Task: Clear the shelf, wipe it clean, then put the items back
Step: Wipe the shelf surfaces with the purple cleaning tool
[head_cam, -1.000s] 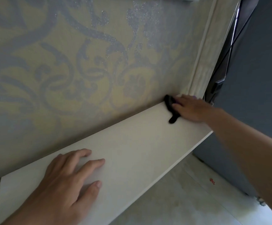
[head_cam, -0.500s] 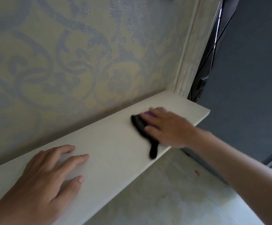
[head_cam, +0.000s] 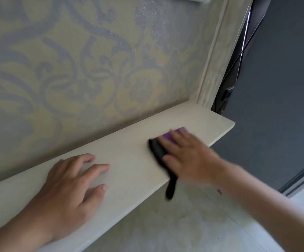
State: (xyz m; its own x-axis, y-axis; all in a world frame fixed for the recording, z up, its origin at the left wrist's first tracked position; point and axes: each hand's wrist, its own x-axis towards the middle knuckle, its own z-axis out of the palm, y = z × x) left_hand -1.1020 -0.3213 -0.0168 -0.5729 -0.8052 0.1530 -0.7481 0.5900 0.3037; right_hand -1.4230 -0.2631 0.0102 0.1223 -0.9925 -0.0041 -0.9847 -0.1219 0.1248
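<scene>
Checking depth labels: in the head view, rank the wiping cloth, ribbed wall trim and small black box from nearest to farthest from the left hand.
From the left hand:
1. wiping cloth, on the shelf under the right hand.
2. ribbed wall trim, at the shelf's far right end.
3. small black box, just beyond the trim.

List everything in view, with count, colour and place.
shelf: one, cream, along the wall.
cloth: one, black and purple, on the shelf's right part, a black strip hanging over the front edge.
wallpaper: one, beige with grey scrolls, behind the shelf.
moulding: one, cream, upright at the shelf's right end.
panel: one, dark grey, right of the moulding.
floor: one, pale, below the shelf.
red mark: one, on the floor.
left hand: flat on the shelf.
right hand: pressing the cloth.
</scene>
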